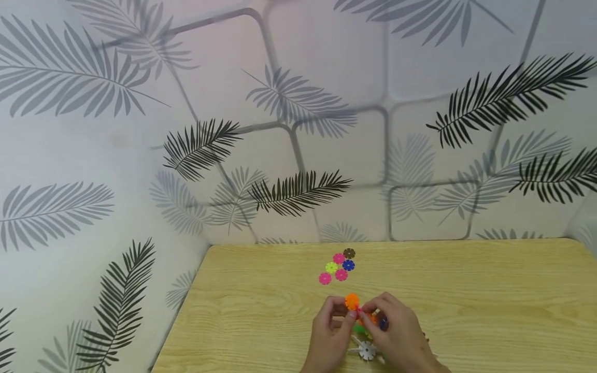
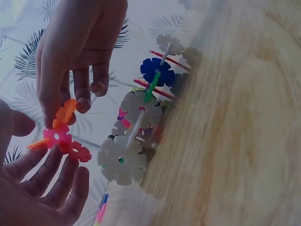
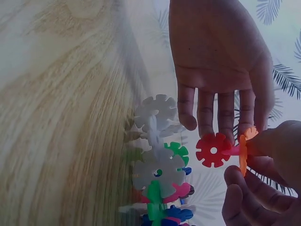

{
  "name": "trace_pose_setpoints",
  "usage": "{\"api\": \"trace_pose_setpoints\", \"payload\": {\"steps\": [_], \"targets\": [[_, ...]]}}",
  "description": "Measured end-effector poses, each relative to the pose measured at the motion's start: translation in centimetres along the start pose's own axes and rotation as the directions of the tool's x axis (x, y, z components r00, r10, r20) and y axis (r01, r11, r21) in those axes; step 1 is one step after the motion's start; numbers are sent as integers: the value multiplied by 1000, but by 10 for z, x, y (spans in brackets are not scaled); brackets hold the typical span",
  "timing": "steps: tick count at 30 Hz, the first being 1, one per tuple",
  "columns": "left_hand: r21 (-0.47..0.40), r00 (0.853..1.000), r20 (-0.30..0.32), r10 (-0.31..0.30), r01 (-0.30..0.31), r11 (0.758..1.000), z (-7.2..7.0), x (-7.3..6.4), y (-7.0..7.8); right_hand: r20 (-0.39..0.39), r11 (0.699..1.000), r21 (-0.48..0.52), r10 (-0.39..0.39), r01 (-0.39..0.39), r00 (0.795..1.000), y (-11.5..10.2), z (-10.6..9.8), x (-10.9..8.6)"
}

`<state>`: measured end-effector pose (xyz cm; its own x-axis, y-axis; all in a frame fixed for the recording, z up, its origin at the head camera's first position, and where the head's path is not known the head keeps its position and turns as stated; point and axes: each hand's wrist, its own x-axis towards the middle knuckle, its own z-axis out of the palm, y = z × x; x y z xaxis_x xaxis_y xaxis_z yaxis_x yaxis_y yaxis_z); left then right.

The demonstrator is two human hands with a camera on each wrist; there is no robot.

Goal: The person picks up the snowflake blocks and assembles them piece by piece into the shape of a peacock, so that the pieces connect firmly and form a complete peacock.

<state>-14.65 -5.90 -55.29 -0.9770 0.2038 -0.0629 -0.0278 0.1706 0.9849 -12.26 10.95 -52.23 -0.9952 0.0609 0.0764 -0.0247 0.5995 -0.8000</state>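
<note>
My left hand and my right hand meet over the table, pinching a small cluster of linked plastic snowflake discs between them. In it an orange disc stands uppermost. A pink disc joins the orange and red ones in the left wrist view. The red disc faces the camera in the right wrist view, by the left fingers. Just below the hands lies a larger build of joined discs, with a white disc and a green disc; the right hand partly hides it in the head view.
Loose discs lie farther back on the wooden table: several pink, yellow, blue and brown, among them a yellow disc and a brown disc. A leaf-patterned wall rises behind the table's back edge.
</note>
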Motion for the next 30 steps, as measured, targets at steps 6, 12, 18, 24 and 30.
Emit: {"api": "trace_pose_setpoints", "payload": {"steps": [6, 12, 18, 24, 30], "targets": [[46, 995, -101, 27, -23, 999, 2, 1, -1, 49, 996, -82, -30, 34, 998, 0, -6, 2], [67, 988, -151, 43, -33, 997, 2, 1, -2, 65, 976, -165, -136, 146, 988, 2, -28, 25], [35, 989, -146, 3, 2, 999, 1, 3, 0, 163, 954, -189, -203, 232, 966, 3, -41, 75], [24, 989, -147, -20, 24, 999, 2, 2, 0, 251, 932, -245, -204, 266, 946, 3, -30, 110], [26, 987, -159, -25, 30, 999, 2, 3, 1, 283, 918, -303, -169, 255, 944, 6, -13, 131]]}}
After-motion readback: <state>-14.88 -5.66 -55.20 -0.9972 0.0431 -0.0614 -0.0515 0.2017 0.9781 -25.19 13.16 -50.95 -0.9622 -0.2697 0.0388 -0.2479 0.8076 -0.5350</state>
